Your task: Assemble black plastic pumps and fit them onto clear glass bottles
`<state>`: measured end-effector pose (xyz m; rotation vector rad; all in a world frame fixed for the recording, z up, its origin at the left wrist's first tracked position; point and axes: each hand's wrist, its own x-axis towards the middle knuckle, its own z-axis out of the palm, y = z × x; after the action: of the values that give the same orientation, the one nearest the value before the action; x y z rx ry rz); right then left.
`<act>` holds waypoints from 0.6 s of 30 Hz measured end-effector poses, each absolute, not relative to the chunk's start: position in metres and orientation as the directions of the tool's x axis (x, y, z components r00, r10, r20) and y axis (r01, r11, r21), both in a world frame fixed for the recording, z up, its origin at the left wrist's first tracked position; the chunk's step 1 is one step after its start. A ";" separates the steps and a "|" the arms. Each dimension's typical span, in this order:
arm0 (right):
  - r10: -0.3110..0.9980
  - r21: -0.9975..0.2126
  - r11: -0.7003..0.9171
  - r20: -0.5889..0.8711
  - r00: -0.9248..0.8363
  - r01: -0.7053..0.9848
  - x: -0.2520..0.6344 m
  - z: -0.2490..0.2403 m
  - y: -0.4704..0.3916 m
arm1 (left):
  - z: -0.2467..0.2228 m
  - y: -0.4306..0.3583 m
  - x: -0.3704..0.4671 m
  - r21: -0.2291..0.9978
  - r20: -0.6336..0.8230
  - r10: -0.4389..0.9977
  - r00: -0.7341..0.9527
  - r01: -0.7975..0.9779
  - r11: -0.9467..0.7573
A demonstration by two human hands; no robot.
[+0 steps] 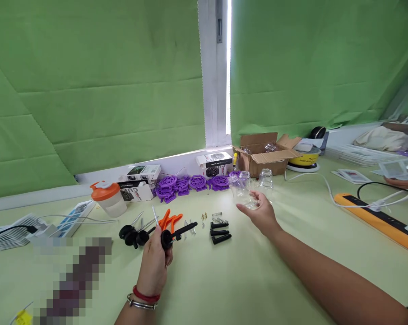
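My left hand (155, 255) is closed round a black plastic part (167, 238) with a long nozzle pointing right and a thin metal rod standing up from it. My right hand (260, 212) grips a clear plastic cup (242, 194), fingers and thumb on its near side. More clear cups (266, 177) stand upside down just beyond it. Left of my left hand lie similar black parts (131, 235) with rods. Orange trigger levers (172, 219) rest behind that hand. Between my hands are black tubes (220, 233), metal springs (218, 217) and tiny brass pieces (204, 215).
Purple plastic wheel-shaped parts (182, 184) line the back, beside small printed boxes (215, 163). An open cardboard box (270, 155) stands at back right. An orange-lidded cup (108, 198) is at left; an orange power strip (380, 221) and another person's hand (403, 181) are at right.
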<state>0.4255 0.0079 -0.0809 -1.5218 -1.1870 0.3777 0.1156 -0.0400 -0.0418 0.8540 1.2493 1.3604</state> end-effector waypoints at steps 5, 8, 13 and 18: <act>0.876 -0.939 -0.009 0.158 0.455 0.343 0.432 -0.116 0.034 | -0.046 -0.039 0.116 0.976 -0.124 0.980 -0.159 -0.195 0.092; 0.886 -0.870 -0.051 0.188 0.424 0.491 0.428 -0.117 0.036 | -0.045 -0.039 0.116 0.975 -0.132 0.978 -0.164 -0.202 0.098; 0.886 -0.670 -0.122 0.259 0.384 0.733 0.423 -0.108 0.036 | -0.042 -0.042 0.118 0.979 -0.143 0.976 -0.165 -0.170 0.115; 0.875 -0.613 -0.152 0.282 0.394 0.775 0.424 -0.112 0.038 | -0.040 -0.044 0.121 0.988 -0.115 0.981 -0.159 -0.118 0.097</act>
<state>0.4236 0.0380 -0.1119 -1.9526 -1.4106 0.1809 0.1205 -0.0438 -0.0401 0.9664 1.2945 1.2985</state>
